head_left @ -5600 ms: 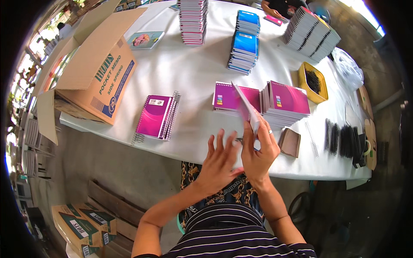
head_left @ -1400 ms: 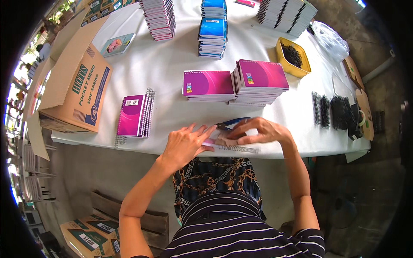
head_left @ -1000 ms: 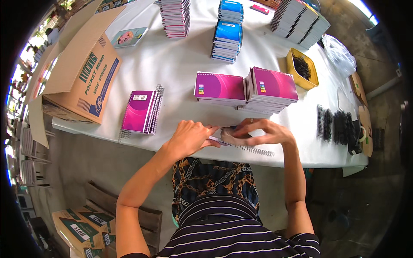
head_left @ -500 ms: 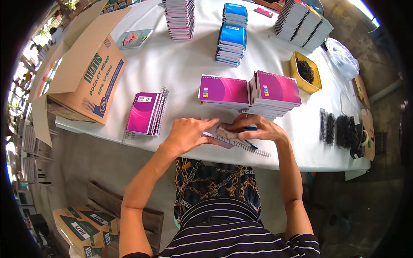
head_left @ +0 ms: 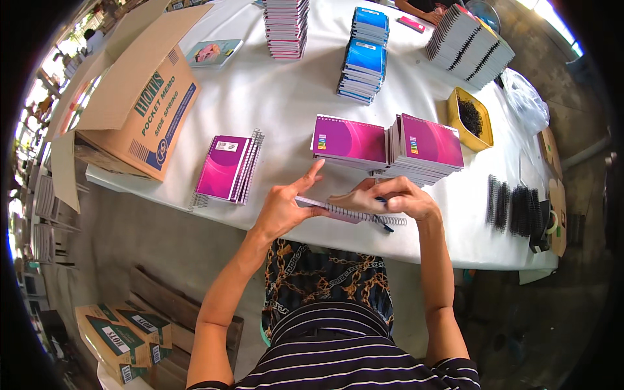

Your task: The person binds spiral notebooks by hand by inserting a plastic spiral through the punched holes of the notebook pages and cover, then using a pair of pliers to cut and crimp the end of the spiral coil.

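Observation:
Near the table's front edge, my left hand grips the left end of a spiral notebook between thumb and fingers, its index finger raised. A metal spiral coil runs along the notebook's edge and sticks out past its right end. My right hand is closed above the coil, on a tan piece whose kind I cannot make out. A dark blue pen-like tool also sits in that hand, its tip low by the coil. Purple notebooks are stacked just beyond both hands.
More purple notebooks with loose coils lie at left, beside an open carton. Blue notebooks and a tall stack stand at the back. At right are a yellow tub and black coils. Another person's hand shows at the far edge.
My right hand has lifted slightly and shifted right with the tan piece. My left index finger has risen off the notebook. The view has shifted a little.

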Demonstrator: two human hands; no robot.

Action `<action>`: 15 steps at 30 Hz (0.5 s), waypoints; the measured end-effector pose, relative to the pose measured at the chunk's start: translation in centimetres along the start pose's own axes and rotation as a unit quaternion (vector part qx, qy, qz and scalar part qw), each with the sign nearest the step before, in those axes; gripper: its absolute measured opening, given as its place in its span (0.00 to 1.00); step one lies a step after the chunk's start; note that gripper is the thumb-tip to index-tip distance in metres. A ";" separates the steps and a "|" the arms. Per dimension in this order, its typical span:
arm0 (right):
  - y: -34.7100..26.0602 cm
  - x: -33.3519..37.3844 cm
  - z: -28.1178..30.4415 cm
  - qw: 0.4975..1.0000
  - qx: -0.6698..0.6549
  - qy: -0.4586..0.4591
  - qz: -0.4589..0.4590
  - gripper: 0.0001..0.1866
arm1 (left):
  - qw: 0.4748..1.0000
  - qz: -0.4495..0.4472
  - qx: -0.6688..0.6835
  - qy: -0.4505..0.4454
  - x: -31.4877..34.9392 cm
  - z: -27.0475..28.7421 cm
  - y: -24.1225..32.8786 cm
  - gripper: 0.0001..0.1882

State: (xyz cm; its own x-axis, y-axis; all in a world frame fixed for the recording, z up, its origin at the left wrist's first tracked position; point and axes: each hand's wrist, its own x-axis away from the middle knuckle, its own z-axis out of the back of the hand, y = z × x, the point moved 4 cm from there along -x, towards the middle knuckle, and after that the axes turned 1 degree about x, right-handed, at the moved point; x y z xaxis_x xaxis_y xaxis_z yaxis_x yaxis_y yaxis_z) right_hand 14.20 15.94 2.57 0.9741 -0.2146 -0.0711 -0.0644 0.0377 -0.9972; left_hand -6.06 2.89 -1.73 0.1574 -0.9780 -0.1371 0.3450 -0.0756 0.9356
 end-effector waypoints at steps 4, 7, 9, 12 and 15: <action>0.3 -1.5 -0.4 0.977 0.190 -0.002 -0.099 0.24 | 0.999 -0.033 0.032 0.017 0.2 -0.2 -0.8 0.54; 0.7 -1.0 0.2 0.997 0.068 -0.023 -0.023 0.21 | 0.998 -0.035 0.040 0.015 0.3 -0.1 -0.6 0.53; 0.1 -2.1 -0.6 0.979 0.192 -0.013 -0.069 0.22 | 0.998 -0.046 0.046 0.013 0.3 0.0 -0.4 0.53; 0.5 -2.2 -0.4 0.999 0.047 -0.011 -0.009 0.21 | 0.998 -0.031 0.044 0.016 0.5 -0.1 -0.8 0.53; 0.4 -3.0 -0.9 0.967 0.233 0.001 -0.108 0.23 | 0.998 -0.004 0.057 0.016 0.5 -0.1 -0.5 0.55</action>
State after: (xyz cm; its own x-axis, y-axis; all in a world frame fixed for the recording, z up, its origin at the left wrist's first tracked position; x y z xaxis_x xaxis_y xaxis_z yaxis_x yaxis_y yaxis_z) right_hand 11.11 15.75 2.38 0.9536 -0.2684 0.1366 0.2448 0.4266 -0.8707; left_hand -6.05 2.44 -2.30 0.1854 -0.9707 -0.1530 0.2397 -0.1063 0.9650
